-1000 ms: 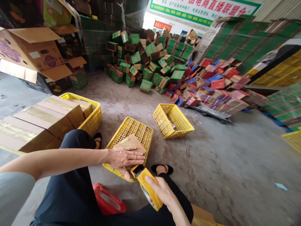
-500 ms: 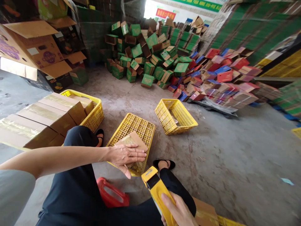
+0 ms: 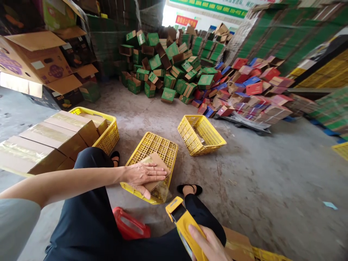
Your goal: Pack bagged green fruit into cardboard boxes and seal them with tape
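My left hand (image 3: 145, 175) lies flat on a small cardboard box (image 3: 160, 162), fingers stretched out over its top. Beneath the box is an upturned yellow plastic crate (image 3: 144, 145) between my feet. My right hand (image 3: 208, 241) is wrapped around a yellow tape dispenser (image 3: 187, 224), its head pointing toward the box's near corner. Clear tape (image 3: 163, 191) shows at that corner, but I cannot tell whether it runs unbroken to the dispenser. Part of the box is hidden under my left hand.
Taped cartons (image 3: 51, 134) sit in a yellow crate (image 3: 110, 134) at left. Another yellow crate (image 3: 202, 136) stands ahead. A red plastic object (image 3: 130, 223) lies between my legs, and a carton (image 3: 237, 244) is at lower right. Piled green boxes (image 3: 168, 81) and red-blue boxes (image 3: 255, 87) lie behind.
The tape dispenser has shifted slightly down and right, a little farther from the box. My left hand stays flat on the box. The whole view has turned slightly.
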Available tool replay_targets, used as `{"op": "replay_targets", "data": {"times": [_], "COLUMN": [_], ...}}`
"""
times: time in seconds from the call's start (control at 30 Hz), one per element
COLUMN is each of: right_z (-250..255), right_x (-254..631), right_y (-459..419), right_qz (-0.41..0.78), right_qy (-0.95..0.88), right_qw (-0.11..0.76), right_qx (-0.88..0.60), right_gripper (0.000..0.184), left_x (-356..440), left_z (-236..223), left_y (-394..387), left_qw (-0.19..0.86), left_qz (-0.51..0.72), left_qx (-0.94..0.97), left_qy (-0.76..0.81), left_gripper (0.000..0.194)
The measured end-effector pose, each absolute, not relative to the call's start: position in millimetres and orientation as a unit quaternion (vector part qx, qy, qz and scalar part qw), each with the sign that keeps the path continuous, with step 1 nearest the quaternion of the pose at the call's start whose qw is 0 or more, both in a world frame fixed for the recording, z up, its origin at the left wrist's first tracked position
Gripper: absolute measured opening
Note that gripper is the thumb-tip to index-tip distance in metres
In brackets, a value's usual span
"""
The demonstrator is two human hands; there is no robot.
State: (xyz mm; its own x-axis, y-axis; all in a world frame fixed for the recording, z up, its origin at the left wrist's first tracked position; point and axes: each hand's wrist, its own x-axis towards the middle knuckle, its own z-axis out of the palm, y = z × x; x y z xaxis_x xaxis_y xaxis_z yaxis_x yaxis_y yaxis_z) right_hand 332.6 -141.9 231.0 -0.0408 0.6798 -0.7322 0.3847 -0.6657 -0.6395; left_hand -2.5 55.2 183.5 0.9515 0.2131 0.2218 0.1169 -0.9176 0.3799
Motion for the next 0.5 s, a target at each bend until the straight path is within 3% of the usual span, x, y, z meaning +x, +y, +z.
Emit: {"op": "replay_targets", "data": {"times": [0.17,0.33,0.5], "right_z": [215.0,187.6,176.1], "right_x": [316.2,297.6,289.6], "right_y": [-111.5,-84.7,-70.6], "right_qz": [0.611,0.607,0.593], "right_qy": [-0.405,-0.426,-0.434], "right_qw": [0.088,0.094,0.087], "right_qx": [-0.674,-0.664,-0.672], "right_gripper": [0.064,0.063,0.068], "left_x": [-4.7,2.4,9.9], "left_z": [176.7,166.0,157.6], "left_y": [58.4,62.1,79.9], "left_qw": [0.177,0.18,0.289], "left_qz": [0.148,0.188,0.227], "left_qx": [0.964,0.903,0.779], "left_qy": [0.134,0.342,0.509], "left_gripper": [0.096,0.081,0.081]}}
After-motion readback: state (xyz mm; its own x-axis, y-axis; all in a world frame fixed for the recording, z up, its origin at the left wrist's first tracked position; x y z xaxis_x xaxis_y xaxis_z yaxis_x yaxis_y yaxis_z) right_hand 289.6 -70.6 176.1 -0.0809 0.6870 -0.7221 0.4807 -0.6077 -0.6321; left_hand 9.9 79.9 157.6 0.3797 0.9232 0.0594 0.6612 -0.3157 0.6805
